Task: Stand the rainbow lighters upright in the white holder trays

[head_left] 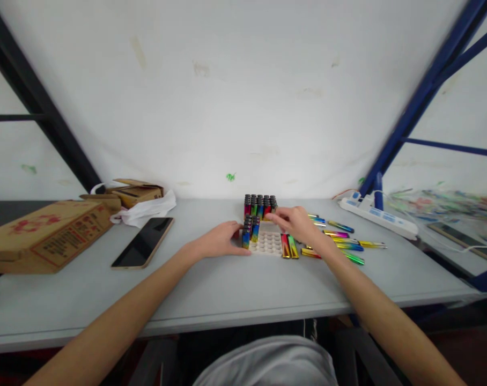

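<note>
A pale tray [267,244] with round holes lies at the middle of the table. Several coloured cylinders with black tops [246,234] stand upright along its left side. My left hand [224,238] rests around the tray's left edge, thumb and fingers apart, beside those cylinders. Over the tray's back right part is my right hand [294,221], its fingertips pinched together; what they hold, if anything, is too small to make out. A block of upright cylinders [260,206] stands behind the tray. Two cylinders [289,246] lie against the tray's right side.
Loose shiny cylinders [344,241] are scattered on the right, partly under my right forearm. A black phone [144,243], a white bag [147,210] and cardboard boxes [52,230] lie on the left. A white power strip [378,215] with cables lies at the right.
</note>
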### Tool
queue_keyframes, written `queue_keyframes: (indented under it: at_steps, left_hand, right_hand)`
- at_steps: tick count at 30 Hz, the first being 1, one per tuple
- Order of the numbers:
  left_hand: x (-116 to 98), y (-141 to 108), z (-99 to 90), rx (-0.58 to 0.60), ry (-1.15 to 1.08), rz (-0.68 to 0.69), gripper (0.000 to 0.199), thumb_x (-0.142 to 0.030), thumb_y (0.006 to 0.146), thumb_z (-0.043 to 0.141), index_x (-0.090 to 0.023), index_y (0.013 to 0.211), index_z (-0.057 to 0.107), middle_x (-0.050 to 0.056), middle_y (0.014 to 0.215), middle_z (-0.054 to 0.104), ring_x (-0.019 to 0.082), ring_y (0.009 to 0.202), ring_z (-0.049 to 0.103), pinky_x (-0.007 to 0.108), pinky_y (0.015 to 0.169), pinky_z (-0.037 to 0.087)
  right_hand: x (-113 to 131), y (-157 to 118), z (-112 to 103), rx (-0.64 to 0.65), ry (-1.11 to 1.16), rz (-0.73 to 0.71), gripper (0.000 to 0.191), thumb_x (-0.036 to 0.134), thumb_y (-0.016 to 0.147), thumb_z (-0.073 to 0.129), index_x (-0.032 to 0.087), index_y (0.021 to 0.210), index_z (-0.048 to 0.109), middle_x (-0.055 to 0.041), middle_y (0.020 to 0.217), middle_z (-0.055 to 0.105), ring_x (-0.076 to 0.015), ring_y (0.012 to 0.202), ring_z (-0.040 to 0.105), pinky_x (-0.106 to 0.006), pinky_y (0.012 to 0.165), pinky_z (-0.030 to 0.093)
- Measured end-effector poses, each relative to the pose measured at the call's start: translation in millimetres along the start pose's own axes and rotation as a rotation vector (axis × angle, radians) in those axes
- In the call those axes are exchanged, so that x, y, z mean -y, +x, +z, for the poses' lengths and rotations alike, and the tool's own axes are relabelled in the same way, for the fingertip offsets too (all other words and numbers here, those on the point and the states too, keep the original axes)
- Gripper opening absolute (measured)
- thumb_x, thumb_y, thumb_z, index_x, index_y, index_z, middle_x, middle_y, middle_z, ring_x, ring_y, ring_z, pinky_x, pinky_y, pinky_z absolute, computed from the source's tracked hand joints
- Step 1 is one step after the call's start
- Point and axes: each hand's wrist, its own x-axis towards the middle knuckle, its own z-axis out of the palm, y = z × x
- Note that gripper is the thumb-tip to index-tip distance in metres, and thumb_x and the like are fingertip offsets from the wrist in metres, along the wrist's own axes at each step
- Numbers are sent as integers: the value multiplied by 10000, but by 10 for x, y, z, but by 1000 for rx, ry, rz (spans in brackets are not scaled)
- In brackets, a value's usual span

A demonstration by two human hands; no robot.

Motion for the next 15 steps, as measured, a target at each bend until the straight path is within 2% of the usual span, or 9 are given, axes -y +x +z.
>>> queue_keyframes:
  at_steps: [2,5,7,10,12,15]
  left_hand:
    - [-7,-1,-2,-3,-5,-2,658,-723,718,725,-154,1042,661,97,982,682,281,881,633,360,796,483]
    - [-11,-5,-2,-17,-3,-16,656,-734,699,730,-163,1015,664,91,973,685,279,866,633,356,787,486]
    - [-10,-6,-1,-20,-3,-23,655,-734,695,732,-165,1011,663,90,977,686,280,866,634,354,781,488]
    - [-6,-6,-1,-17,1,-26,646,-731,696,733,-168,1004,659,86,961,684,275,848,633,351,759,487]
    - [-3,-6,-1,-16,9,-17,647,-735,703,728,-166,1001,654,87,956,679,274,845,630,352,757,484]
    - [-1,-7,0,-10,15,-6,654,-735,719,723,-158,1018,647,94,968,670,276,860,627,358,774,481]
  right_hand:
    - [-83,-54,-178,-27,-27,67,322,464,993,550,209,852,688,-3,614,650,-152,555,532,-268,609,350]
    - [-209,-182,-309,67,-100,146,152,312,942,608,197,980,701,-39,749,724,-182,660,623,-280,665,415]
    - [-278,-289,-269,148,-187,160,171,279,944,595,184,1044,696,-61,825,740,-196,727,655,-288,708,438]
    - [-331,-424,-95,234,-340,171,270,298,977,567,162,1194,653,-103,956,745,-227,871,687,-302,783,455]
    - [-316,-467,15,265,-425,197,318,318,999,541,147,1257,616,-139,1028,739,-256,960,694,-314,809,458]
    - [-227,-462,84,289,-535,263,340,339,1021,503,132,1275,592,-178,1042,734,-302,983,702,-337,784,459]
